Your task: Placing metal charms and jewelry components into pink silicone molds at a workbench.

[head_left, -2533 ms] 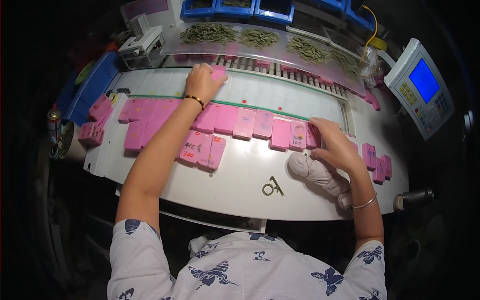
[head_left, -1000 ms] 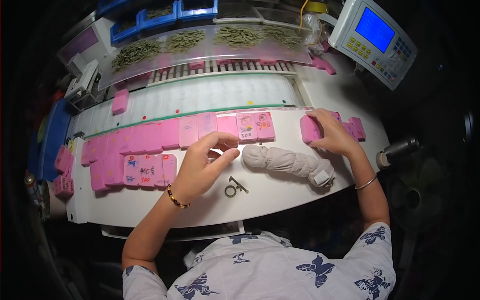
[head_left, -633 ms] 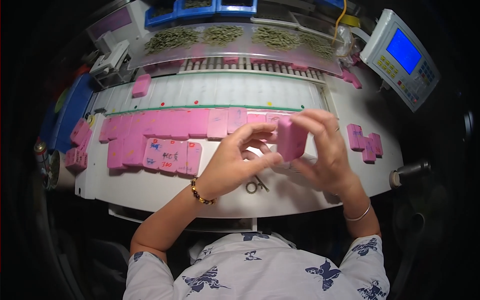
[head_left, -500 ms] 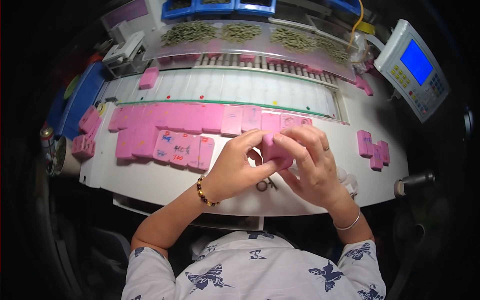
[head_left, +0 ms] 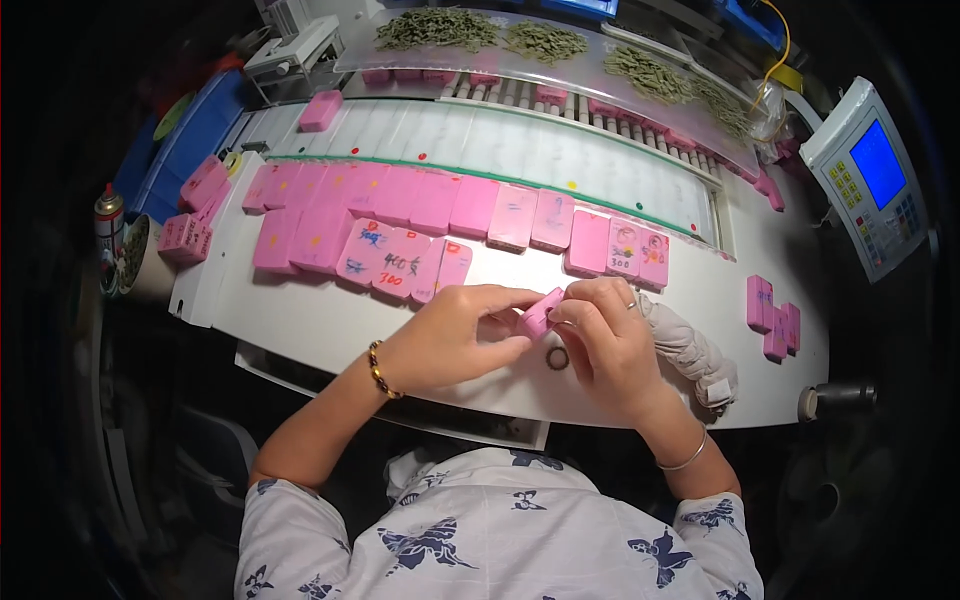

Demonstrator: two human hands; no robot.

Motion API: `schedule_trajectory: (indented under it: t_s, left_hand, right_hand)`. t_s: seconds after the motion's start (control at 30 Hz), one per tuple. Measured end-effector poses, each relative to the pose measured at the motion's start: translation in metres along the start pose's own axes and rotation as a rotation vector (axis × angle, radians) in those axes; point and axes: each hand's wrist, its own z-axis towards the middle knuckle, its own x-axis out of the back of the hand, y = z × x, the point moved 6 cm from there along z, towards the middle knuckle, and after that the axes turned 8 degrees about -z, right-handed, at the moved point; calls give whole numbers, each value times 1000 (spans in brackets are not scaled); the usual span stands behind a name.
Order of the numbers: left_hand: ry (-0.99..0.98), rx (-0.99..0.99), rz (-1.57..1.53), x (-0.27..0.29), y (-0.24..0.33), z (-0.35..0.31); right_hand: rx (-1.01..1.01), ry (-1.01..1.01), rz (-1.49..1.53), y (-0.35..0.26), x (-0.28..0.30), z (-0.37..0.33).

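Note:
A small pink box [head_left: 538,316] is held up between my two hands above the near middle of the table. My left hand [head_left: 450,335] grips its left side between thumb and fingers. From the right, my right hand [head_left: 608,340] has its thumb and fingertips closed on the box's near right edge; part of the box is hidden by those fingers. A dark ring-shaped object [head_left: 557,358] lies on the white table [head_left: 480,385] just below the box. Beyond my hands stand rows of pink boxes [head_left: 430,200], some with handwritten marks.
A crumpled white cloth bundle [head_left: 695,355] lies beside my right hand. Several small pink boxes [head_left: 775,318] stand far right, below a blue-screened keypad display [head_left: 870,175]. Behind the rows runs a white slatted track [head_left: 470,160]; dried green strands [head_left: 437,28] rest on a clear shelf above.
The pink box has been turned and tilted in my hands, showing a thinner side. My right fingers have shifted from its top to its near edge. The whole view has swung slightly.

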Motion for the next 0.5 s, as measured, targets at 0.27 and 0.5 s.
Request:
schedule_trajectory:
  t_s: [0.27,0.5]
  left_hand:
    - [-21,-34,96,-3,-1,1]
    - [54,-86,136,-4,-3,3]
  right_hand:
    - [157,-57,-96,-6,-1,2]
    - [239,-16,-132,0,-5,-6]
